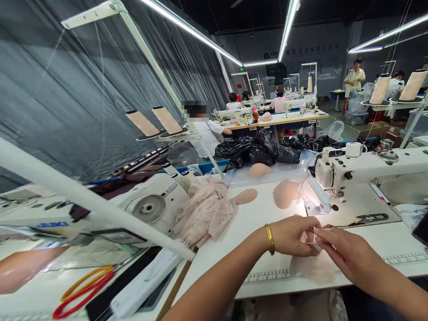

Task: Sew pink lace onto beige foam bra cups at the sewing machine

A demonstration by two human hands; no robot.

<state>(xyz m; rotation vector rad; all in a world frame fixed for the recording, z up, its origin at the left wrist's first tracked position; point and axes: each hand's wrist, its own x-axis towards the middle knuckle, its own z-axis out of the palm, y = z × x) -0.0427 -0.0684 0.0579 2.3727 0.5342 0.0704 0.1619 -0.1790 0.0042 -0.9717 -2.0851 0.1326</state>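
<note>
My left hand, with a gold bracelet at the wrist, pinches a sheer pale pink fabric piece. Opposite it, my right hand grips the same fabric, its fingertips meeting the left ones. The lower part of the fabric hangs over the table's printed ruler strip. Just beyond my hands stands a white sewing machine, its lamp lighting the needle area. A beige molded cup lies left of the needle. Black thread snips rest on the machine bed.
Pale pink lace fabric is piled at the table's left, near two more beige cup pieces. Scissors with red and orange handles lie on the left-hand table. A white pole crosses the left side. Black plastic bags sit behind; several people work farther off.
</note>
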